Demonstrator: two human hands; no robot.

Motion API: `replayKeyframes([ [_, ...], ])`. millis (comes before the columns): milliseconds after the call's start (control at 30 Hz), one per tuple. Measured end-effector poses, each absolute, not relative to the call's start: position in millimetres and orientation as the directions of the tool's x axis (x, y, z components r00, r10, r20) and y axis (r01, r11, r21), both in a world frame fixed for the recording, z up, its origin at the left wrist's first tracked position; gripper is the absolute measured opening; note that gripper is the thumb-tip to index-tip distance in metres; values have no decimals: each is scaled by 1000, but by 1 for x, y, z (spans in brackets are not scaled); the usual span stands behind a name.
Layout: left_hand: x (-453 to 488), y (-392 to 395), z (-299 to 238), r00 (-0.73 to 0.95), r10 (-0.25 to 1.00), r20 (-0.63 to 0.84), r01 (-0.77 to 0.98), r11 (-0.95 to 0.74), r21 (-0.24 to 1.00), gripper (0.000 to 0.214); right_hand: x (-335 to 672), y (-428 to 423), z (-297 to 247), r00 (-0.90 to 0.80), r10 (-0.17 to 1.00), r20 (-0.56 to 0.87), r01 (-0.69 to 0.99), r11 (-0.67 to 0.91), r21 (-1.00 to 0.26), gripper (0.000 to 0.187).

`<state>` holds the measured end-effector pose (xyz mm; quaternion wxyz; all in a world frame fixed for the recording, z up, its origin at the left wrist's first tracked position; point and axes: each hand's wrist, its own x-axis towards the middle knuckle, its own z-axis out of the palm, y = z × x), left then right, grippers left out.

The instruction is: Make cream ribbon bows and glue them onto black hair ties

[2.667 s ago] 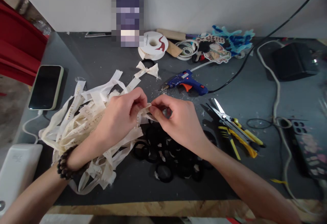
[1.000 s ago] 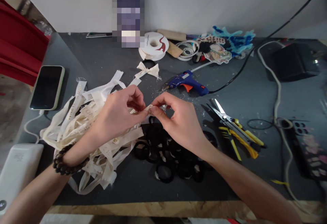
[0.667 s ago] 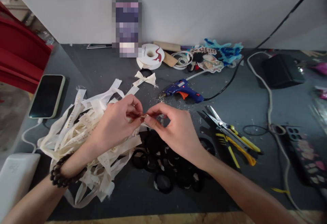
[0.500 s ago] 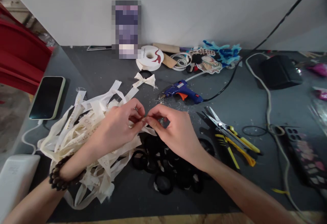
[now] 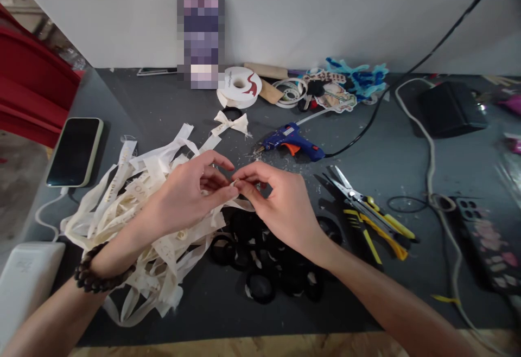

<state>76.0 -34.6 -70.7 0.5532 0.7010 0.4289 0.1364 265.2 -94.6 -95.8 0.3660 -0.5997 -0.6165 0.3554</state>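
Ribbon (image 5: 235, 182): pinched in your right hand (image 5: 280, 194)'s fingertips | your left hand (image 5: 188, 186): thumb at it, forefinger lifted; can't tell whether it grips | left of grip: ribbon heap (image 5: 118, 199); nearer you: black bands (image 5: 244, 227); beyond: glue gun (image 5: 291, 139) | risk: a loose pinch could drop the ribbon; reaching forward could meet the glue gun's possibly hot tip
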Motion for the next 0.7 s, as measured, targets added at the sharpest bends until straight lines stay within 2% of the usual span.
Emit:
replayKeyframes([
  [100, 76, -35, -72, 582, 766, -273, 419, 5, 908, 25, 266, -94, -95, -5, 1000, 22, 462, 21, -886, 8],
  [333, 76, -35, -72, 533, 797, -283, 433, 30, 901, 40, 265, -95, -92, -43, 999, 14, 455, 32, -890, 9],
  [700, 76, -36, -67, 560, 791, -246, 461, -51, 886, 34, 266, -94, -94, -15, 999, 36, 471, 39, -881, 7],
])
